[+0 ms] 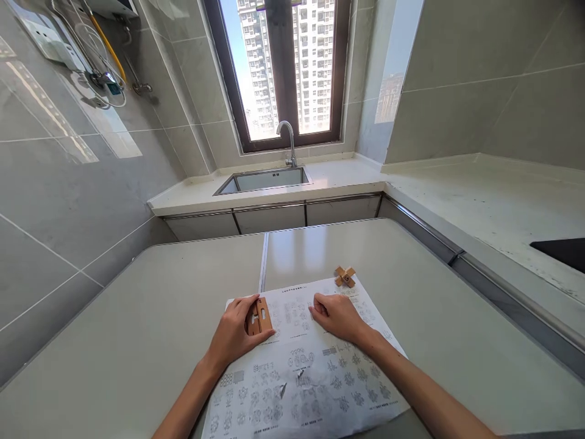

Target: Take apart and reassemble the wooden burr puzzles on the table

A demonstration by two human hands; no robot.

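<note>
My left hand [236, 326] curves round a few flat wooden puzzle pieces [262, 316] with cut-out slots, thumb at their near edge and fingertips at the far edge. The pieces lie side by side on a printed instruction sheet [297, 341], partly covered by the hand. Over the sheet's right half rests my right hand [339, 316], its fingers curled into a loose fist. Nothing shows between those fingers. Beyond it, at the sheet's far right corner, sits a cross-shaped wooden puzzle [345, 277] made of interlocked pieces. The sheet carries rows of line drawings and has small tears near its middle.
The sheet lies on a pale table [192, 286] with a seam down its middle. Behind stands a counter [347, 174] with a sink [269, 180] and faucet [290, 143] under a window. Counter continues along the right, with a dark cooktop edge [562, 250]. Tiled wall borders the left.
</note>
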